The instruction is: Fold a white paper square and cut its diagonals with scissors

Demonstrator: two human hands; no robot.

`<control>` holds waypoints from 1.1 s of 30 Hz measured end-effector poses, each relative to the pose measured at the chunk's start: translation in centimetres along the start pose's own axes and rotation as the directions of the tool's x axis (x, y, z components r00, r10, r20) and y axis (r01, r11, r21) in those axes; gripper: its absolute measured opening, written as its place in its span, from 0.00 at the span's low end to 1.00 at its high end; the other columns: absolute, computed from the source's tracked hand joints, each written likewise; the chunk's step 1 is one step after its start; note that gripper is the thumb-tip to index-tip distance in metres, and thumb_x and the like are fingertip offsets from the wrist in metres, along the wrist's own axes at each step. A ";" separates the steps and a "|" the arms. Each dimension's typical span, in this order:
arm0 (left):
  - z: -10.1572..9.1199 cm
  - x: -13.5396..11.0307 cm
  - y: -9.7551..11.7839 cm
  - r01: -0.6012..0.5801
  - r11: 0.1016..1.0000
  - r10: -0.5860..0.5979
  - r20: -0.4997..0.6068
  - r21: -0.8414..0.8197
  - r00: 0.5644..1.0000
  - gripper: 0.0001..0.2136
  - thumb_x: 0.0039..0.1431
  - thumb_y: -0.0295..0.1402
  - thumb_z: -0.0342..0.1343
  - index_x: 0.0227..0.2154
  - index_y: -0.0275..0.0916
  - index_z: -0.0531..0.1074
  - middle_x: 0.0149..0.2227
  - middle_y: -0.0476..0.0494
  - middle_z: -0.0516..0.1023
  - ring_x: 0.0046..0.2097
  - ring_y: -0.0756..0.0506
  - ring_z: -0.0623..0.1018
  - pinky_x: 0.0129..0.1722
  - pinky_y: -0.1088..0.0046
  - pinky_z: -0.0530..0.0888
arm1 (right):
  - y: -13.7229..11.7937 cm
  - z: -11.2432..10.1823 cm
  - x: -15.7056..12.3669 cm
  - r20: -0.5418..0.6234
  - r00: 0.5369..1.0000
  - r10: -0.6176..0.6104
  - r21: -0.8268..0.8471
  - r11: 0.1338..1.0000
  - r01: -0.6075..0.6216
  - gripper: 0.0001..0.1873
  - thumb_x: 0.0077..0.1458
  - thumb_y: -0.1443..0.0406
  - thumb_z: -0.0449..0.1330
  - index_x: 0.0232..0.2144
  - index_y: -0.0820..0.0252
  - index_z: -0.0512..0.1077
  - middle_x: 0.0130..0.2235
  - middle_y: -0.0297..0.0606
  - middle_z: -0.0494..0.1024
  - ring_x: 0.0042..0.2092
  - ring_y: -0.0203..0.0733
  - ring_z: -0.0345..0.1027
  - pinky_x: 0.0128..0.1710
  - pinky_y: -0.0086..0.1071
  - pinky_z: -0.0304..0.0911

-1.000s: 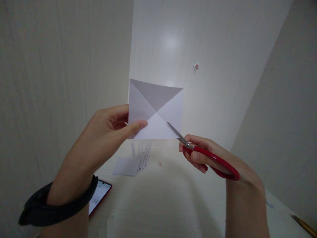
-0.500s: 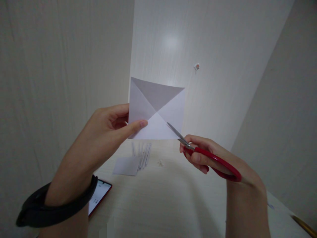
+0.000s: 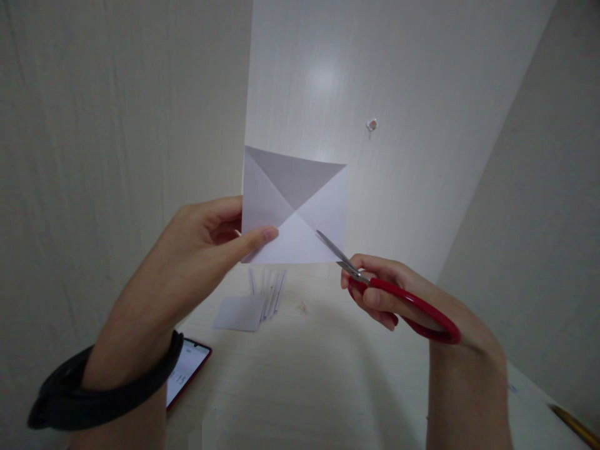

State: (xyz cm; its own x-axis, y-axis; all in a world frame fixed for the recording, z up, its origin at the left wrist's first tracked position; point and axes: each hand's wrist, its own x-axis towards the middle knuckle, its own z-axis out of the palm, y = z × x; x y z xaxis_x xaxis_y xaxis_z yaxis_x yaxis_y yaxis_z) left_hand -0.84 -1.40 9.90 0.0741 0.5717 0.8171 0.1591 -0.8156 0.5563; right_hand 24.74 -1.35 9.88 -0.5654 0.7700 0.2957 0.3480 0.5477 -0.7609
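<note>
A white sheet of paper with two diagonal creases crossing near its middle is held up above the table. My left hand pinches its lower left side, thumb in front and fingers behind. In my right hand is a pair of scissors with red handles. Their metal blades are parted around the paper near its lower right corner, one blade in front of the sheet and pointing up-left along a crease. The other blade is mostly hidden behind the paper.
On the table lie a small white paper piece, several thin strips and a little heap of scraps. A phone rests beside my left wrist, which wears a black band. A brownish stick-like object lies far right.
The paper and my left hand have shifted very slightly to the left. The scissors stay in nearly the same place, their blades still parted at the sheet's corner.
</note>
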 end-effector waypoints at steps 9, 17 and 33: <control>0.0 -0.1 0.3 0.061 0.998 -0.060 0.014 -0.012 0.998 0.07 0.54 0.30 0.60 0.36 0.41 0.81 0.32 0.54 0.82 0.34 0.51 0.79 0.29 0.84 0.71 | -0.3 0.1 0.0 0.000 1.000 0.020 -0.007 1.000 -0.020 0.19 0.52 0.51 0.63 0.34 0.61 0.67 0.20 0.26 0.63 0.19 0.27 0.52 0.18 0.24 0.48; 0.1 0.1 0.3 0.052 0.999 -0.052 0.025 -0.004 0.998 0.06 0.54 0.29 0.61 0.35 0.42 0.81 0.32 0.54 0.82 0.34 0.52 0.78 0.30 0.85 0.70 | -0.4 0.2 0.0 -0.004 1.000 0.008 0.000 1.000 -0.008 0.19 0.52 0.52 0.63 0.33 0.61 0.67 0.20 0.26 0.62 0.19 0.27 0.51 0.17 0.24 0.47; 0.0 0.3 0.5 0.065 0.994 -0.066 0.007 0.085 0.998 0.08 0.53 0.34 0.61 0.33 0.37 0.79 0.34 0.48 0.82 0.33 0.49 0.76 0.29 0.80 0.70 | -0.6 0.2 -0.1 -0.013 1.000 0.013 -0.017 1.000 -0.013 0.19 0.53 0.52 0.63 0.34 0.61 0.67 0.20 0.26 0.63 0.19 0.27 0.52 0.17 0.24 0.48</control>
State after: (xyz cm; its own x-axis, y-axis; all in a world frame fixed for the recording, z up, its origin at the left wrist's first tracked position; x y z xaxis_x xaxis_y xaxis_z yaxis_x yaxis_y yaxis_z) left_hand -0.76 -1.60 10.41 0.0700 0.6250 0.7774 0.2466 -0.7660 0.5936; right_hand 24.45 -1.78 10.16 -0.5512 0.7812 0.2932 0.3682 0.5430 -0.7547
